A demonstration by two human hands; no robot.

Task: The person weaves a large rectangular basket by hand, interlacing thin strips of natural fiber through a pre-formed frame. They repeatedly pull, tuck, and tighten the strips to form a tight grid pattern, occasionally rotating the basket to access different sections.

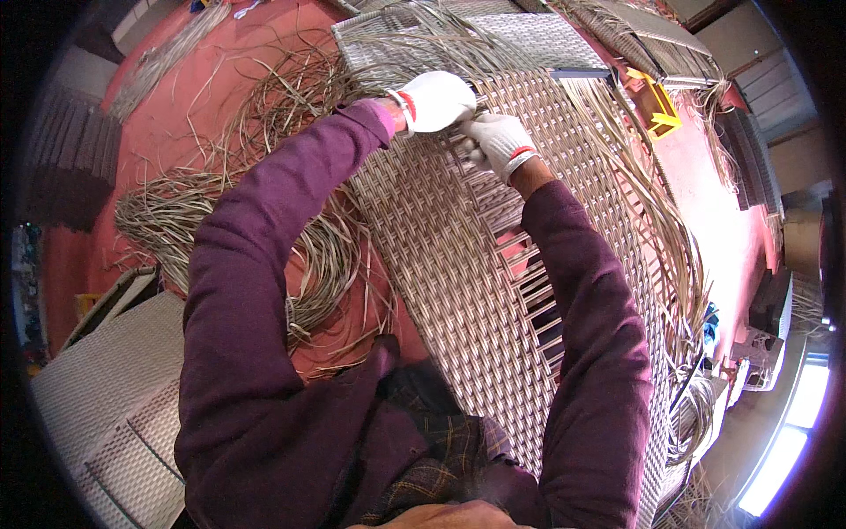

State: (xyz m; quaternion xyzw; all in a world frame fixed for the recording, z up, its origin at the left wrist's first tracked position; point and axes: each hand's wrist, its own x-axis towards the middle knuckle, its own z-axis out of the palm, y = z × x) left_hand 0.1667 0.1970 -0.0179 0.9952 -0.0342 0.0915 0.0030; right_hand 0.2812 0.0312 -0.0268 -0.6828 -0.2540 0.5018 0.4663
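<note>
A long woven wicker panel (441,256) in grey-brown lies slanting before me. Down its middle runs an unfilled gap (533,286), where bare crosswise strips show. Both my hands wear white knit gloves with red-edged cuffs. My left hand (439,101) is closed over the far part of the weave; its fingertips and whatever they hold are hidden. Close beside it, on the right, my right hand (498,143) has its fingers curled in on the wicker strips at the far end of the gap. Which strip it pinches is too small to make out.
A tangled heap of loose wicker strips (322,264) lies on the red floor (167,150) to the left. Long strip ends (630,167) hang along the panel's right side. Other woven panels (106,370) stand at left and beyond. A yellow frame (656,106) is at far right.
</note>
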